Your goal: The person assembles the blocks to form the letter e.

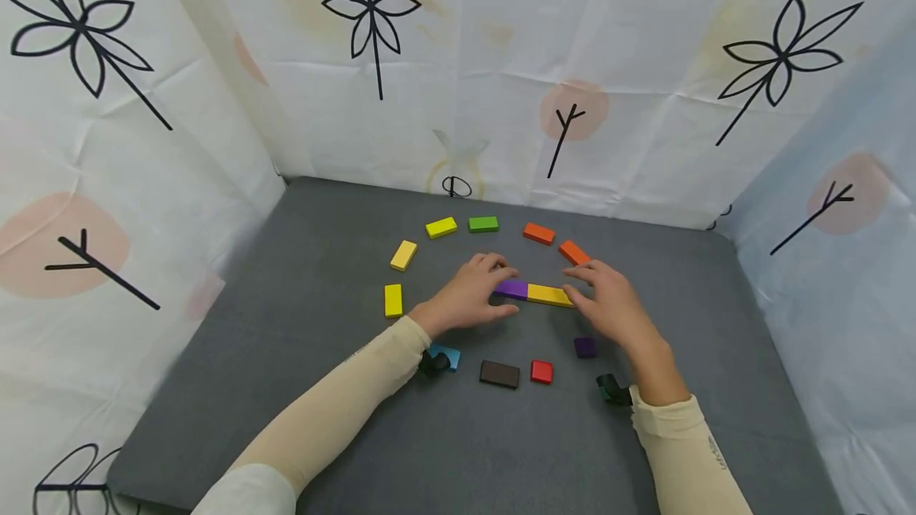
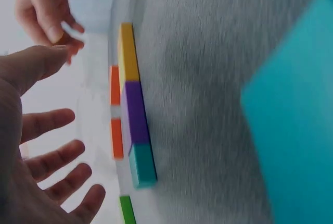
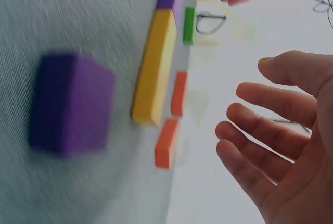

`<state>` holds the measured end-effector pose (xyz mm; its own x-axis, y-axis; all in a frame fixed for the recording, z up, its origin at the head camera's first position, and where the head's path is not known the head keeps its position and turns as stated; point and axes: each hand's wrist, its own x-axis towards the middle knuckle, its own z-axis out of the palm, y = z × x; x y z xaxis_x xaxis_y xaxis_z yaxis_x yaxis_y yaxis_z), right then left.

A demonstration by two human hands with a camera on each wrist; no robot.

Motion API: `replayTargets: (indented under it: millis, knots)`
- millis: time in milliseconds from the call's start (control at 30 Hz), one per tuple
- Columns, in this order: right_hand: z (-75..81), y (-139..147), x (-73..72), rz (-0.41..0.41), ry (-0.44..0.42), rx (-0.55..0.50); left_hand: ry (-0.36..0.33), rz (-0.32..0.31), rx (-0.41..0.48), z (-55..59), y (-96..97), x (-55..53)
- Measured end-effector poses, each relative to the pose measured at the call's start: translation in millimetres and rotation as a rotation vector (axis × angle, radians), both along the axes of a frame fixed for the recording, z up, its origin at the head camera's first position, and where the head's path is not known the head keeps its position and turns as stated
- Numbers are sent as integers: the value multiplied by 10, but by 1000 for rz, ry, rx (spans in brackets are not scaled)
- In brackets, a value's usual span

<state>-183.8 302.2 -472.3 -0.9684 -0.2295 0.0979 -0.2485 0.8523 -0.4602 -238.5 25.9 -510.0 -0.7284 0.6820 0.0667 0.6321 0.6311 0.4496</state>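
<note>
A purple block and a longer orange-yellow block lie end to end on the grey table. In the left wrist view a teal block continues this row past the purple one; in the head view it is hidden behind my left hand. That hand hovers over the row's left end, fingers spread and holding nothing. My right hand is held over the row's right end, its fingers apart and loosely bent, with nothing in them.
Around the row lie yellow blocks on the left, a green block and orange blocks behind. Nearer are a blue block, a dark brown block, a red block and a dark purple block. Patterned curtains surround the table.
</note>
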Motion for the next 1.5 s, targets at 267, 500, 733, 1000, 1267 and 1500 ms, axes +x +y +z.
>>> replayTargets:
  millis: [267, 500, 733, 1000, 1267, 1500]
  knots:
    - [116, 223, 28, -82, 7, -21, 46, -2, -60, -8, 249, 219]
    - [192, 257, 39, -101, 7, -21, 80, 10, -165, -84, 395, 316]
    - [156, 205, 34, -96, -15, -23, 119, 76, -280, -217, 466, 359]
    - [92, 268, -42, -90, -15, -44, 147, 79, -368, -277, 524, 388]
    - [111, 395, -336, -89, -39, -33, 112, 70, -410, -211, 550, 436]
    - [100, 500, -608, -66, -106, -9, 70, 78, -422, -212, 575, 424]
